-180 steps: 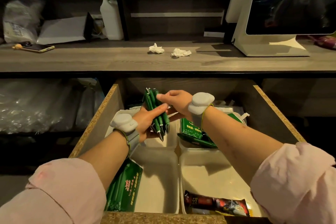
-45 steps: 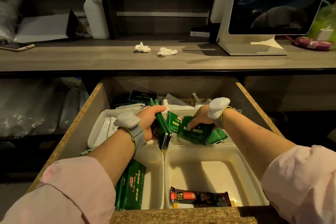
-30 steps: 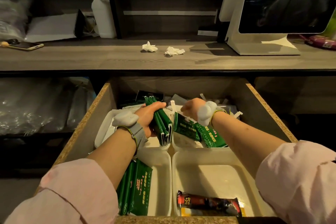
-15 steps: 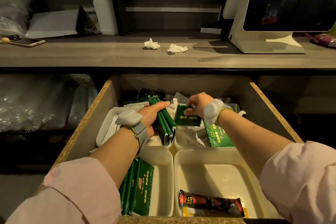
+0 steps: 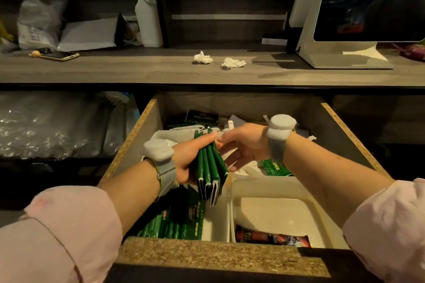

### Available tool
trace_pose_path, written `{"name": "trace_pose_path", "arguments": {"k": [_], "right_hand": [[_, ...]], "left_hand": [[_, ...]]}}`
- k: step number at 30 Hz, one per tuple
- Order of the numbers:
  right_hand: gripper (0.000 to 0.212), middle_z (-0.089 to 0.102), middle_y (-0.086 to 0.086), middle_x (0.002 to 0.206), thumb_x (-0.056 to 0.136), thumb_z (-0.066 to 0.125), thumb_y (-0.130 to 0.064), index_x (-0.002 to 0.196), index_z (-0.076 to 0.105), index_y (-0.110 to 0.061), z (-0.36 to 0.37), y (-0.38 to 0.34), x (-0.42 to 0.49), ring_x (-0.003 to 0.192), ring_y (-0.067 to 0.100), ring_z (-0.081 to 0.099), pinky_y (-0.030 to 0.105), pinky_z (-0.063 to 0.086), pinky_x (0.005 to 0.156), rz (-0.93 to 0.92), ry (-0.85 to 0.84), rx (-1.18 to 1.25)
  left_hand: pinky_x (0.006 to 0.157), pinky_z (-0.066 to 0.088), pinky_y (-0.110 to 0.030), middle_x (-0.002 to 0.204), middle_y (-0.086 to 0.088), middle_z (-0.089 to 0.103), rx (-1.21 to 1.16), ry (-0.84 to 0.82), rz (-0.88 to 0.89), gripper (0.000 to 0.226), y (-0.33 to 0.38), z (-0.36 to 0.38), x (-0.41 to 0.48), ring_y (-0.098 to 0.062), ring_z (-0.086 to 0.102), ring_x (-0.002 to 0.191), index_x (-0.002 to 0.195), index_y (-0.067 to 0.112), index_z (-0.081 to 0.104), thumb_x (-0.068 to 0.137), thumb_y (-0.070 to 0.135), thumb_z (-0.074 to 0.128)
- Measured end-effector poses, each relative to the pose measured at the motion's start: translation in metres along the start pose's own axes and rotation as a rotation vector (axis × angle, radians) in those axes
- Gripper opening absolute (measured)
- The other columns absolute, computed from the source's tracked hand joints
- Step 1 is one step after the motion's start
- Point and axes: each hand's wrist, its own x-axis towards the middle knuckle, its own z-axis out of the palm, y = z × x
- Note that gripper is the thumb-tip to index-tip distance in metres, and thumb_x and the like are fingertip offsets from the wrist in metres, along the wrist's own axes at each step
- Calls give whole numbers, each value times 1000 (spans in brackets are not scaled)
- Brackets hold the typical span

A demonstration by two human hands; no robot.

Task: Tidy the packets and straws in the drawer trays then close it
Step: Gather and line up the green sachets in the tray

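Observation:
The wooden drawer (image 5: 135, 131) stands open, with white trays inside. My left hand (image 5: 187, 159) is shut on a stack of green packets (image 5: 210, 167), held upright above the middle of the drawer. My right hand (image 5: 243, 145) pinches the top of that same stack with thumb and fingers. More green packets (image 5: 177, 223) lie in the near-left tray (image 5: 215, 220). A red and black packet (image 5: 271, 238) lies at the front of the near-right tray (image 5: 276, 211). One green packet (image 5: 274, 169) and white wrappers sit in the far-right tray.
Dark packets (image 5: 202, 117) and loose white wrappers lie at the drawer's back. On the counter (image 5: 138, 71) above are two crumpled tissues (image 5: 203, 57), a phone (image 5: 58, 54), a white bottle (image 5: 148, 23) and a monitor stand (image 5: 340, 57). Clear plastic bags (image 5: 46, 126) fill the left shelf.
My right hand lifted a green packet from the far-right tray and brought it left onto the stack in my left hand. The left hand kept its grip on the stack.

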Motion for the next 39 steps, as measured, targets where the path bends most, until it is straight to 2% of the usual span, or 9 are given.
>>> {"name": "trace_pose_path", "arguments": {"k": [5, 8, 11, 14, 19, 28, 31, 35, 39], "right_hand": [[21, 65, 11, 81, 95, 38, -6, 94, 59, -3, 18, 25, 7, 63, 22, 68, 29, 58, 59, 164, -108, -169], [23, 70, 9, 80, 96, 39, -7, 98, 61, -3, 25, 37, 10, 64, 20, 72, 26, 58, 58, 231, -161, -220], [24, 69, 17, 96, 96, 40, -7, 106, 61, -1, 26, 39, 8, 65, 20, 73, 25, 58, 58, 236, -165, -207], [34, 63, 26, 116, 95, 42, -7, 124, 54, 7, 26, 38, 9, 65, 22, 72, 27, 58, 58, 230, -139, -231], [39, 59, 32, 117, 98, 37, -8, 131, 48, 10, 36, 36, 15, 56, 22, 71, 30, 59, 58, 243, -177, -382], [38, 62, 28, 105, 96, 39, -2, 129, 46, 15, 46, 40, 12, 56, 20, 71, 31, 59, 59, 320, -290, -425], [35, 67, 23, 98, 96, 47, -9, 125, 53, 10, 39, 30, 6, 51, 16, 65, 28, 58, 54, 291, -149, -465], [20, 66, 6, 75, 93, 55, -17, 104, 65, -3, -19, 15, 6, 44, 12, 58, 21, 50, 46, 145, 354, -449], [35, 62, 9, 91, 82, 63, -23, 113, 66, -7, -81, 36, 12, 85, 27, 62, 34, 53, 81, 232, 721, -800]], "left_hand": [[84, 52, -41, 77, -17, 62, 125, 14, -136, 30, -41, -5, -15, -29, 62, 72, 92, 4, 64, 84, 33, 63], [93, 53, -41, 108, -26, 66, 322, 43, -175, 58, -46, -8, -18, -33, 66, 94, 113, 0, 63, 80, 47, 66], [96, 51, -39, 124, -8, 64, 761, 137, -127, 87, -34, -11, -23, -25, 63, 107, 125, 13, 60, 61, 72, 64], [62, 54, -26, 110, -6, 63, 926, 230, -96, 56, -10, -17, -26, -19, 60, 83, 116, 13, 61, 80, 55, 62], [44, 52, -21, 66, -4, 56, 1137, 190, -43, 6, 7, -15, -35, -13, 52, 53, 88, 17, 58, 87, 21, 63], [54, 42, -15, 87, 4, 48, 1619, 97, -23, 27, -21, -11, -20, -14, 49, 71, 94, 24, 51, 83, 2, 63], [58, 37, -18, 86, 6, 51, 1687, 139, -6, 27, -8, -1, -21, -11, 49, 75, 109, 21, 56, 85, 13, 65], [48, 40, -13, 84, 5, 57, 1377, 240, 194, 16, 20, 16, -13, -9, 51, 64, 103, 21, 63, 87, 20, 62], [46, 42, -16, 80, 4, 60, 918, 137, 128, 8, 22, 50, 1, -8, 51, 58, 96, 23, 62, 90, 22, 56]]}}
